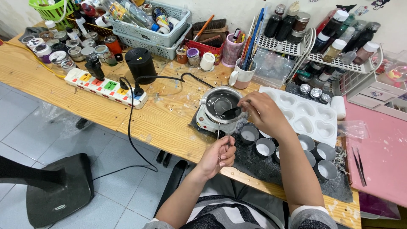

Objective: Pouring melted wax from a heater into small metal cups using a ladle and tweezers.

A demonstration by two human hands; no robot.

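Note:
My left hand (218, 155) grips the long wire handle of a small metal ladle (221, 105), whose bowl rests inside a round steel melting pot (221, 101) on a white hotplate. My right hand (262, 111) holds a dark spoon (232, 113) over the pot's near rim. Several small round tins (263, 148) with white filling stand on a dark mat just right of the pot.
A white heart-shaped mould tray (306, 116) lies right of the pot. A power strip (106, 87) and black cable lie to the left. Baskets, jars, brush cups and bottle racks line the back. A pink mat (381, 157) with tweezers is at right.

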